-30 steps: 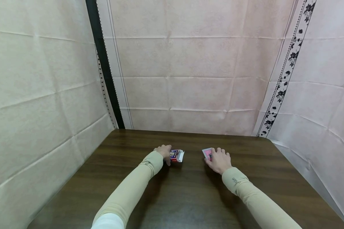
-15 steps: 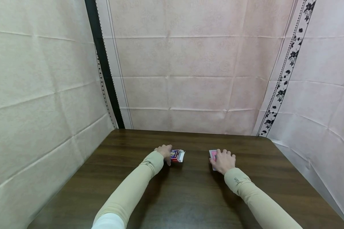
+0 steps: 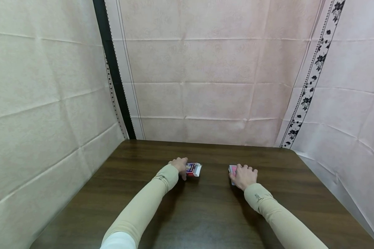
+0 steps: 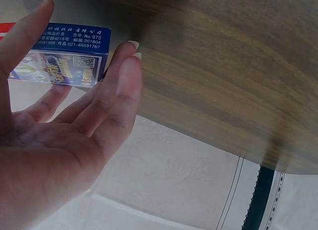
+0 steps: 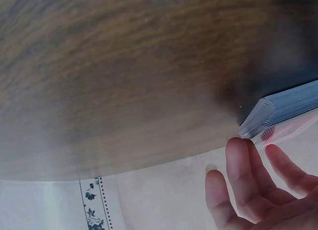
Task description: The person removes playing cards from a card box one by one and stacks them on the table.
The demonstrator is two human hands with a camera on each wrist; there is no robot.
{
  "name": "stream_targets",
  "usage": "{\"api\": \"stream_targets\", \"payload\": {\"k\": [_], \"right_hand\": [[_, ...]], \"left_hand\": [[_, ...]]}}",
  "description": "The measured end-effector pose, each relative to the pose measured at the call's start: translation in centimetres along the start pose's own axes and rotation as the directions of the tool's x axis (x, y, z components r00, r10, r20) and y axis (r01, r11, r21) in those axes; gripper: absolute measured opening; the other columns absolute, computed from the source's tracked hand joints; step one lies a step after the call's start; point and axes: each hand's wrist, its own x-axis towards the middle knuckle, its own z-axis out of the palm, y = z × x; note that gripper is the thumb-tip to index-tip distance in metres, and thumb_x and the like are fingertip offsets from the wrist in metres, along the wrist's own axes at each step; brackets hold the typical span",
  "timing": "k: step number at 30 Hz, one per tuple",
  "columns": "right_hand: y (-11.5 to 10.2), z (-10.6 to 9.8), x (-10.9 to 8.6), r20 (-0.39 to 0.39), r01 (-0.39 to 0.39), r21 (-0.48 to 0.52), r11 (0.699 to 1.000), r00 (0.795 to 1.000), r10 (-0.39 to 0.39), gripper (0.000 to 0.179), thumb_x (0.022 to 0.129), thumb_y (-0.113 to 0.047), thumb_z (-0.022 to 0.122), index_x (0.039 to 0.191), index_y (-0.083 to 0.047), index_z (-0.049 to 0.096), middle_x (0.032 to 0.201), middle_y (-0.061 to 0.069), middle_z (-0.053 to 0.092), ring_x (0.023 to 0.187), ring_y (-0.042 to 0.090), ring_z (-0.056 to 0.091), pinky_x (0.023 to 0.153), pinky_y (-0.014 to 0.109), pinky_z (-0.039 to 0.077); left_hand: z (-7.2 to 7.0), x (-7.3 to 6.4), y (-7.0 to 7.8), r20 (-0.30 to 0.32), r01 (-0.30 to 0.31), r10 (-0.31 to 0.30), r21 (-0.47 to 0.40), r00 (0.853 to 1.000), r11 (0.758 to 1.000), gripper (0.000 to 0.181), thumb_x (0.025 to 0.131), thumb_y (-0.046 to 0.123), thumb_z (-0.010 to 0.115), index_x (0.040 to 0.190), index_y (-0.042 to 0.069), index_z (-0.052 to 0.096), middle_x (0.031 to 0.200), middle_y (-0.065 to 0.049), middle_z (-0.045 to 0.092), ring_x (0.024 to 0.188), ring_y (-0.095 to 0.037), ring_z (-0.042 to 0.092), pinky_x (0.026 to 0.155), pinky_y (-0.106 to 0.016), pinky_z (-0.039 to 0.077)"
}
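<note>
My left hand (image 3: 179,166) holds a small playing card box (image 3: 190,168) by its closed end on the dark wooden table. Its white open flap points right. The left wrist view shows the blue printed side of the box (image 4: 74,38), with the thumb over it and fingers around the far side. To the right, my right hand (image 3: 244,176) grips a deck of pink-backed playing cards (image 3: 232,169), which lies at the table surface. In the right wrist view, fingertips touch the end of the deck (image 5: 288,103); the thumb is out of that view.
The brown wooden table (image 3: 187,214) runs back to a hanging pale cloth (image 3: 218,86). More cloth hangs at the left (image 3: 43,103) and right. A stretch of table separates the box from the deck.
My right hand has moved right and slightly nearer with the deck, which has turned from slanted to nearly straight. The left hand and the box have barely moved.
</note>
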Motion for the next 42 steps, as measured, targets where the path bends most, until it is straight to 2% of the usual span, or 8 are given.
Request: {"api": "stream_targets", "payload": {"k": [20,24,26,28,30,33,38,42], "right_hand": [[0.0,0.4,-0.2,0.013,-0.007,0.002,1.0,1.0,0.007,0.057,0.09,-0.049,0.058,0.116,0.002,0.06,0.103,0.029,0.064,0.093,0.044,0.059,0.081,0.058,0.04],[-0.5,0.1,-0.4,-0.034,0.0,0.017,1.0,0.999,0.0,0.058,0.093,-0.05,0.052,0.113,0.004,0.059,0.101,0.029,0.064,0.093,0.044,0.059,0.081,0.057,0.041],[-1.1,-0.2,-0.4,-0.08,0.047,0.048,0.998,0.996,-0.043,0.054,0.095,-0.048,0.05,0.112,0.002,0.059,0.101,0.026,0.064,0.094,0.044,0.058,0.081,0.057,0.041],[-1.9,-0.7,-0.5,-0.119,0.138,0.101,0.985,0.985,-0.126,0.048,0.096,-0.044,0.051,0.115,-0.001,0.059,0.105,0.024,0.064,0.098,0.042,0.059,0.082,0.056,0.043],[-3.0,-1.2,-0.7,-0.123,0.244,0.162,0.956,0.966,-0.226,0.044,0.097,-0.042,0.052,0.121,-0.006,0.059,0.11,0.02,0.063,0.098,0.04,0.06,0.082,0.054,0.046],[-4.8,-1.8,-1.0,-0.074,0.355,0.254,0.9,0.935,-0.348,0.045,0.096,-0.043,0.054,0.132,-0.015,0.056,0.115,0.016,0.061,0.094,0.032,0.062,0.077,0.049,0.051],[-7.0,-2.1,-1.4,0.055,0.388,0.334,0.859,0.902,-0.429,0.055,0.095,-0.054,0.05,0.141,-0.024,0.049,0.122,0.012,0.056,0.096,0.024,0.06,0.084,0.046,0.051],[-8.0,-1.8,-1.4,0.127,0.381,0.352,0.855,0.886,-0.446,0.061,0.094,-0.059,0.048,0.143,-0.023,0.046,0.129,0.015,0.051,0.1,0.026,0.059,0.087,0.047,0.051]], "left_hand": [[0.2,0.1,0.0,0.003,-0.005,0.005,0.017,1.0,1.0,0.072,0.068,0.017,0.087,0.131,0.015,0.052,0.116,-0.012,0.06,0.098,-0.028,0.057,0.088,-0.046,0.046],[0.3,0.0,0.0,0.006,-0.006,0.006,0.017,1.0,1.0,0.073,0.068,0.018,0.087,0.132,0.015,0.051,0.119,-0.013,0.06,0.102,-0.029,0.058,0.089,-0.047,0.045],[0.3,0.0,0.0,0.007,-0.006,0.006,0.018,1.0,1.0,0.074,0.069,0.018,0.087,0.133,0.015,0.05,0.121,-0.013,0.06,0.104,-0.029,0.058,0.09,-0.047,0.045],[0.3,-0.1,0.1,0.007,-0.005,0.005,0.014,1.0,1.0,0.074,0.069,0.018,0.087,0.133,0.015,0.05,0.121,-0.013,0.06,0.104,-0.029,0.057,0.09,-0.047,0.045],[0.2,-0.3,0.2,0.007,-0.008,0.008,0.01,1.0,1.0,0.073,0.068,0.018,0.087,0.131,0.014,0.051,0.118,-0.013,0.06,0.102,-0.029,0.057,0.09,-0.046,0.045],[0.2,-0.4,0.4,0.002,-0.019,0.019,0.011,1.0,1.0,0.071,0.067,0.018,0.088,0.128,0.014,0.053,0.114,-0.012,0.061,0.1,-0.028,0.057,0.088,-0.045,0.045],[0.4,-0.2,1.0,-0.013,-0.039,0.04,0.028,0.999,0.999,0.069,0.065,0.018,0.089,0.126,0.015,0.054,0.11,-0.009,0.062,0.094,-0.026,0.058,0.085,-0.043,0.046],[0.5,-0.3,1.7,-0.004,-0.083,0.083,0.032,0.997,0.996,0.069,0.065,0.018,0.089,0.125,0.016,0.054,0.11,-0.009,0.062,0.095,-0.027,0.059,0.084,-0.045,0.047]]}}
